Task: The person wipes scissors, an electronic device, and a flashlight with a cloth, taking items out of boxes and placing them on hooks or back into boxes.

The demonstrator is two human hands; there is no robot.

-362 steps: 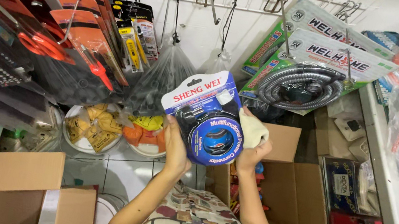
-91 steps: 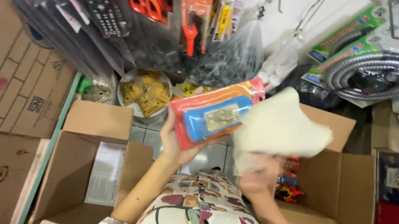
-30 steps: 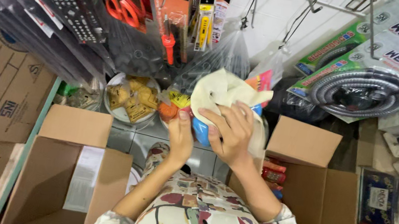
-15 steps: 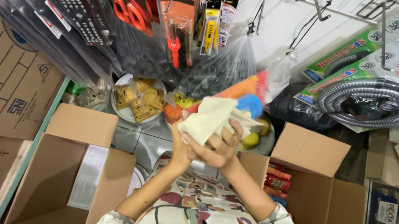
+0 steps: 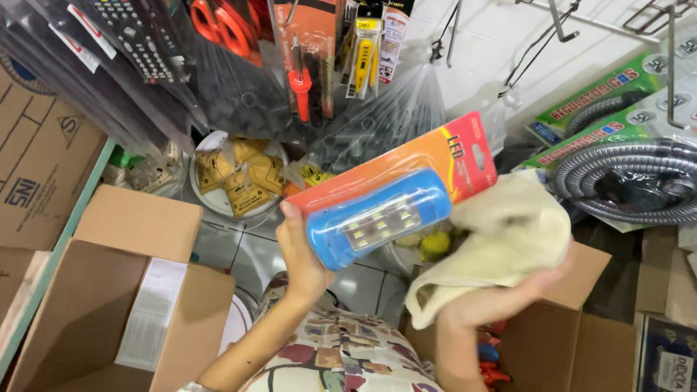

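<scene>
The left hand (image 5: 300,249) holds a blister pack (image 5: 392,196) by its lower end: the thumb and fingers are pinched on the card's edge, most of the fingers hidden behind the pack. The pack is an orange-red card with a clear bubble over a blue oblong lamp, and it runs up and to the right from the fingers, tilted, raised in front of the hanging goods.

The right hand (image 5: 501,295) is closed on a cream cloth (image 5: 505,235). Its fingers are curled into the fabric and mostly covered by it, so only the palm and the thumb side show. The cloth bunches above the fingers and a fold hangs down on their left. The top of the cloth touches the upper right end of the pack; the two hands are apart, with the pack's lower edge between them.

Beyond the fingers hang carded tools (image 5: 305,26), remote controls (image 5: 128,26) in clear sleeves and red-handled scissors (image 5: 218,21). To the right of the cloth hangs a coiled metal hose (image 5: 650,174) in a green-headed bag. Below the left fingers stands an open cardboard box (image 5: 121,309), and behind the right wrist another open box (image 5: 595,375). A round tray (image 5: 235,178) of yellowish packets lies just left of the left fingers, further off.
</scene>
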